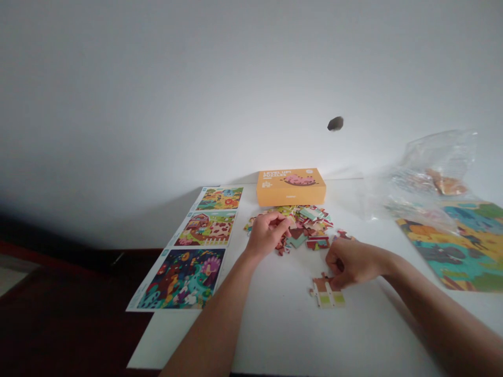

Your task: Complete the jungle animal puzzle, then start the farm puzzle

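My left hand (267, 234) hovers at the near left side of a loose pile of jigsaw pieces (310, 230). Its thumb and fingers pinch a small pale puzzle piece (291, 222). My right hand (351, 263) is curled, with its fingertips down on the upper right of a small joined section of puzzle (325, 298), brown above and white and green below. That section lies flat on the white table (283, 330), nearer to me than the pile. The curled fingers cover part of its right side.
An orange puzzle box (291, 197) stands behind the pile against the wall. On the left lies a reference sheet (178, 250) with three pictures. A finished animal puzzle (467, 262) is at the right, with clear plastic bags (428, 183) holding pieces behind and partly over it.
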Available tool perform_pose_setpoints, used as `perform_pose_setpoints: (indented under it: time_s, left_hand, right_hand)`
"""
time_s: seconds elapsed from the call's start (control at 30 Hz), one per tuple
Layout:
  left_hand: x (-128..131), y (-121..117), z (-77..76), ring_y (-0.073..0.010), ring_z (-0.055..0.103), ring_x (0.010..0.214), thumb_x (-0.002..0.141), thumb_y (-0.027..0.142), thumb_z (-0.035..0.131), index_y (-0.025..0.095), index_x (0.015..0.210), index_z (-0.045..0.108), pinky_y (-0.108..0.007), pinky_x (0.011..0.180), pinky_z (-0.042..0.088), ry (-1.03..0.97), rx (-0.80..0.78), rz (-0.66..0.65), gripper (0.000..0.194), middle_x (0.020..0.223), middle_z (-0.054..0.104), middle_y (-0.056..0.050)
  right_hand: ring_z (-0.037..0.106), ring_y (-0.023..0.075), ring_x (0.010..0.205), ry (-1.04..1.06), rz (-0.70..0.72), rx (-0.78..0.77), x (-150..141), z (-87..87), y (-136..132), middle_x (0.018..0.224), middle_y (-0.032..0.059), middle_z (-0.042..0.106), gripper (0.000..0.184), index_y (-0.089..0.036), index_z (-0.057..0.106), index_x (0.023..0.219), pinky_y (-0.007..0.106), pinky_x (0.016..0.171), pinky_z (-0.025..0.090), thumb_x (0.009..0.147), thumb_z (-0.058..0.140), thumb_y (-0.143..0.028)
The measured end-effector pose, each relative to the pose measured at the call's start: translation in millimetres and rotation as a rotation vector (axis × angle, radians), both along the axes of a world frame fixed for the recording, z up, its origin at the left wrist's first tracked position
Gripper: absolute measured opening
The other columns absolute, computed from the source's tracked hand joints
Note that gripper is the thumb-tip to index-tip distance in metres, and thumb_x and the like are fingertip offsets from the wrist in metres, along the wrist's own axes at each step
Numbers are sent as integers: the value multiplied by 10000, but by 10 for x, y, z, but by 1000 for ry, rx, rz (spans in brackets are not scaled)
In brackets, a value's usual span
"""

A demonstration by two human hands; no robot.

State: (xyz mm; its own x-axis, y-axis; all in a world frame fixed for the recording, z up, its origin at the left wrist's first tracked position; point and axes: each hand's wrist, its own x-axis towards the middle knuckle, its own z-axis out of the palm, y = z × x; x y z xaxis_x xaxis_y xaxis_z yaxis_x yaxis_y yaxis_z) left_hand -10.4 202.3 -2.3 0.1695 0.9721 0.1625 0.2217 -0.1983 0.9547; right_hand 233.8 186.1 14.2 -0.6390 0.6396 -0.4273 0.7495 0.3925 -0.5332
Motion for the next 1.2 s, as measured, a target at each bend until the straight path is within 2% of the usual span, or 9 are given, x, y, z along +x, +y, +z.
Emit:
perform_pose_setpoints:
  time_s: [0.13, 0.27, 0.33, 0.4, 0.47, 0.57, 0.73, 0.93, 1.2]
  left_hand:
    - [-15, 7, -29, -127, 601, 543, 867, 346, 597, 173, 738, 668, -220, 550, 454, 84, 67, 12, 227, 621, 672, -10]
    - [-16, -3, -39, -152, 618, 656, 844, 270, 633, 215, 786, 726, -280, 703, 489, 388, 270, 81, 122, 714, 708, -9]
    - [-10, -14, -48, -194, 636, 864, 820, 245, 675, 247, 847, 756, -343, 864, 479, 508, 398, 54, 85, 899, 731, -26]
    - [-5, -24, -76, -260, 568, 1114, 768, 263, 749, 291, 960, 768, -429, 1000, 416, 602, 479, 3, 195, 1182, 677, -43]
    - [-6, -28, -121, -331, 448, 1278, 696, 323, 826, 341, 1081, 745, -524, 1073, 336, 699, 476, -40, 393, 1416, 533, -47]
    - [-21, -24, -188, -380, 329, 1380, 686, 389, 840, 368, 1173, 704, -614, 1112, 237, 793, 400, -103, 507, 1531, 406, -54]
    - [-36, -18, -205, -351, 330, 1392, 757, 346, 786, 370, 1203, 684, -601, 1114, 252, 803, 368, -110, 458, 1513, 426, -56]
    - [-21, -26, -191, -341, 366, 1371, 751, 307, 790, 365, 1169, 699, -596, 1118, 259, 795, 363, -78, 431, 1486, 448, -59]
    - [-46, -16, -191, -336, 374, 1375, 776, 225, 742, 352, 1179, 698, -587, 1138, 248, 774, 360, -89, 425, 1479, 443, -67]
  right_hand:
    - [361, 85, 474, 186, -23, 118, 3, -45, 23, 497, -37, 467, 320, -185, 467, 524, 247, 466, 220, 738, 656, -329]
    - [350, 93, 504, 306, -256, 457, 2, -96, 103, 531, -29, 473, 355, -192, 492, 598, 257, 515, 247, 862, 568, -416]
    - [436, 112, 543, 248, -369, 598, 8, -121, 146, 610, -6, 564, 332, -196, 578, 672, 264, 548, 280, 876, 562, -457]
    - [521, 134, 604, 188, -444, 667, 18, -147, 178, 736, 15, 645, 303, -212, 651, 773, 270, 583, 321, 862, 583, -493]
    - [566, 149, 644, 159, -482, 686, 26, -177, 198, 839, 23, 681, 316, -229, 684, 850, 277, 613, 358, 847, 599, -534]
    - [595, 163, 685, 157, -461, 674, 29, -229, 214, 905, 30, 692, 339, -243, 699, 891, 288, 654, 399, 839, 611, -566]
    - [626, 184, 775, 194, -380, 665, 11, -285, 217, 1006, 48, 689, 339, -264, 713, 1008, 290, 687, 438, 812, 665, -537]
    - [657, 210, 880, 253, -339, 655, 4, -296, 226, 1062, 61, 706, 251, -254, 722, 1050, 303, 763, 472, 850, 631, -376]
    - [641, 189, 786, 285, -399, 616, 27, -340, 269, 976, 38, 736, 212, -233, 721, 1003, 292, 712, 460, 875, 566, -302]
